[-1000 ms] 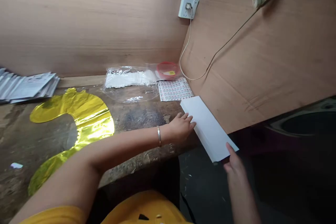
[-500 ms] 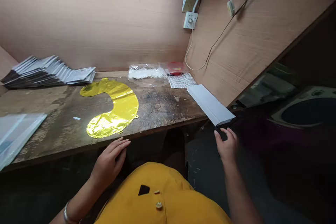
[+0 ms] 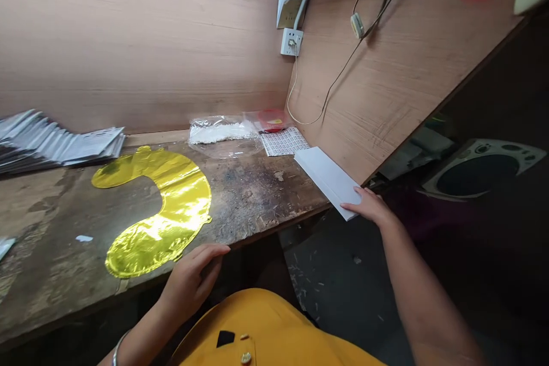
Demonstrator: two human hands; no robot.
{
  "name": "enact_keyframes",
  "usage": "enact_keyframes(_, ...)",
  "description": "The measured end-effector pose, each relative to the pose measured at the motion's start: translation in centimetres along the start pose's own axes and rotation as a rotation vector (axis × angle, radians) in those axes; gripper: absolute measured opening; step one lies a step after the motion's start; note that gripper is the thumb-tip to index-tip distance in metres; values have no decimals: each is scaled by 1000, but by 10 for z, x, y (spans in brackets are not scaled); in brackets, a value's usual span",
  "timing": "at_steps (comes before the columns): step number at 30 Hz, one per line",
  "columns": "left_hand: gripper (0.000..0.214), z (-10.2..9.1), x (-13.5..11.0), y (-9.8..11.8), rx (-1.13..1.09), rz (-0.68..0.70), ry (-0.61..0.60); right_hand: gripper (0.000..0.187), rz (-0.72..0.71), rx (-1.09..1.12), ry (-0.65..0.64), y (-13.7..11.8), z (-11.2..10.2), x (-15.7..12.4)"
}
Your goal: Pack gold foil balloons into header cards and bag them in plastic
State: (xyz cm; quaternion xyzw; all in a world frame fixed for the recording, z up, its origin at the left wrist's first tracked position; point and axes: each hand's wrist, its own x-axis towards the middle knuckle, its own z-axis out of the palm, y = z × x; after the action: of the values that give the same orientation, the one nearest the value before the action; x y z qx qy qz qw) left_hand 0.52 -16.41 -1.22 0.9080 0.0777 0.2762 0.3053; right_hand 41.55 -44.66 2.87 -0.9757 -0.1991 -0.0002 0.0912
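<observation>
Noting right hand (image 3: 369, 207) open, flat on near end of light, stiff-looking white folded card (image 3: 325, 178), best taken by its long edges; left hand (image 3: 192, 281) open near gold foil balloon (image 3: 185, 201)

The left hand (image 3: 191, 281) hung low near the bottom middle of the view, palm turned inward, its fingers (image 3: 210, 253) loosely curved and slightly spread, gripping nothing. The left forearm (image 3: 137, 346) angled down past the bottom edge. The right hand (image 3: 371, 207) reached farther out to the right, palm down, its fingers (image 3: 354, 206) stretched long and close together, and the right forearm (image 3: 433, 291) ran diagonally toward the lower right corner.
</observation>
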Motion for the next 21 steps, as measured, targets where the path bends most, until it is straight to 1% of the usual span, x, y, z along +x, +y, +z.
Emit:
enact_keyframes(3,22,7,24,-5,-42,3,-48,80,19,-10,-11,5,3,0)
enact_keyframes(5,22,11,36,-7,-70,-3,-79,76,17,-6,-22,7,1,-2)
enact_keyframes(11,20,19,60,-6,-152,-44,-166,63,-16,51,-102,12,-15,-3)
enact_keyframes(15,21,26,69,-5,-205,-69,-171,43,-70,37,-99,10,-23,2)
enact_keyframes(17,21,31,71,-6,-243,-97,-176,37,-113,28,-69,8,-24,2)
enact_keyframes(19,21,37,74,-5,-308,-163,-191,35,-130,-1,0,3,-24,-2)
enact_keyframes(20,20,39,77,-4,-364,-221,-200,35,-128,-20,63,0,-25,-7)
enact_keyframes(21,21,42,81,-1,-446,-296,-208,36,-129,-35,157,-5,-27,-15)
